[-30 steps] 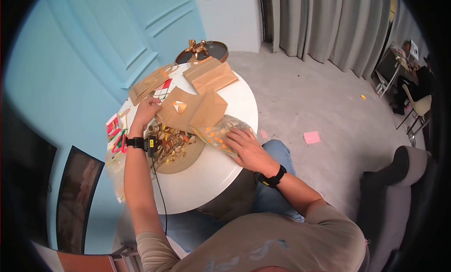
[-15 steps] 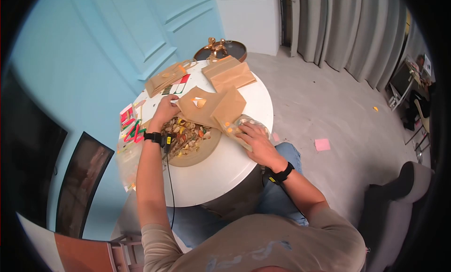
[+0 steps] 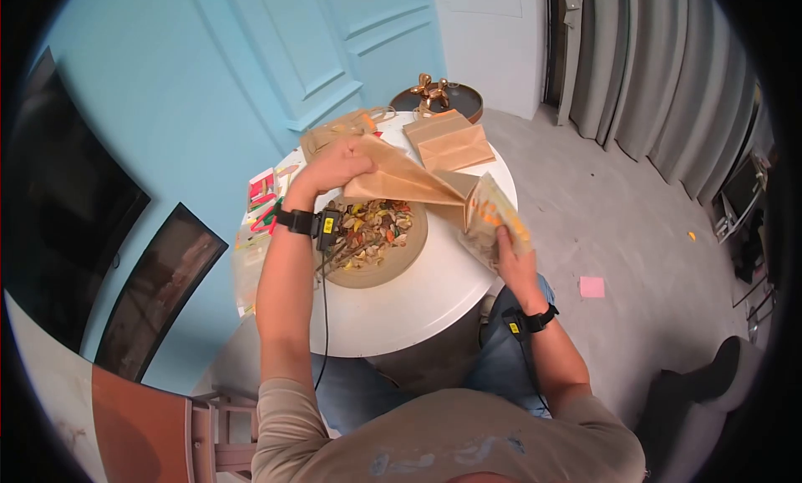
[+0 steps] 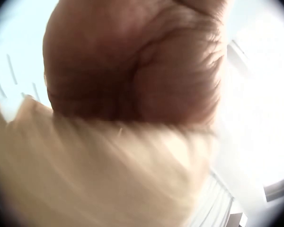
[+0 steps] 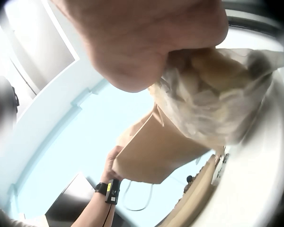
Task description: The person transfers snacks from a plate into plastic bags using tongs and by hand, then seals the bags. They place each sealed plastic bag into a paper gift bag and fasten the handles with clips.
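- Head cam: left hand (image 3: pixel 334 166) gripping a brown paper bag (image 3: pixel 399 176)
- right hand (image 3: pixel 516 268) holding a clear orange-dotted plastic bag (image 3: pixel 499 214), right of the round beige tray (image 3: pixel 368 278)

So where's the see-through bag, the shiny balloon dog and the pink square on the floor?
See-through bag (image 5: pixel 215 106), right wrist view: its side.
Shiny balloon dog (image 3: pixel 432 92), head view: its body.
Pink square (image 3: pixel 591 287), head view: its middle.
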A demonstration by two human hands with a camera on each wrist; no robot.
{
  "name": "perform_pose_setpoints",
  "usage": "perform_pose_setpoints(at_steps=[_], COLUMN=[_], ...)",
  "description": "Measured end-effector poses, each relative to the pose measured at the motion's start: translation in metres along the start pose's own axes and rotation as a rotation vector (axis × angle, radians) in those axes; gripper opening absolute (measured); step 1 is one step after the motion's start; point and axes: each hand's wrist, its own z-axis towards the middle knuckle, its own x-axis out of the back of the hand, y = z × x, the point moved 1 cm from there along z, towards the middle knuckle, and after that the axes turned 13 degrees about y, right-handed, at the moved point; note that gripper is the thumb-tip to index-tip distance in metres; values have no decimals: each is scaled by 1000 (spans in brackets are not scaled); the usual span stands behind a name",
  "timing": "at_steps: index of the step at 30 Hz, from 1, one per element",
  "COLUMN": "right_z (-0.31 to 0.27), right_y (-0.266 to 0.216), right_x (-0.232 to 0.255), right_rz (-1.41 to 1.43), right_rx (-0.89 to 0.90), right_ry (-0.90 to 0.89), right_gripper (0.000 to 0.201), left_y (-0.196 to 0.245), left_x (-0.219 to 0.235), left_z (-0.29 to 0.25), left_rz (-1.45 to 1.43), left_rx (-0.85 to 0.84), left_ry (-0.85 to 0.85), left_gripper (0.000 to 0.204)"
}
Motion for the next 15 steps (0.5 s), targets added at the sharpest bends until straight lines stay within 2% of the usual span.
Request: perform_pose_setpoints(at_steps=[2,4,6,8,9,11,13,15], right_z=[7,12,17,27,30,38,48,58], right_y=[0,-12,-18,-32,-37,-45,-53,-61], right_x=[12,28,44,59,66,76,82,84], right_rz=[29,83,90,1,9,35,55,323], right_rx=[13,56,64,112,94,69,41,-54], right_ry=[6,42,26,-32,-47,-71,-99,-130], right_gripper=[37,37,38,38,39,39,39,39], left_y=[37,93,114,149,156,160,166,162], left_x=[13,24,37,35,32,24,11,3], left_z=[-21,-63,-91,-125,-141,-170,-194,-211], left_rz=[-29,1,292,273,277,681,782,922], left_rx=[-72,-202,-534,-448,-437,-290,-277,-240], left_ry=[-24,-149,-349,-538,-532,-575,-548,-533], left_gripper=[39,34,27,20,20,21,18,13])
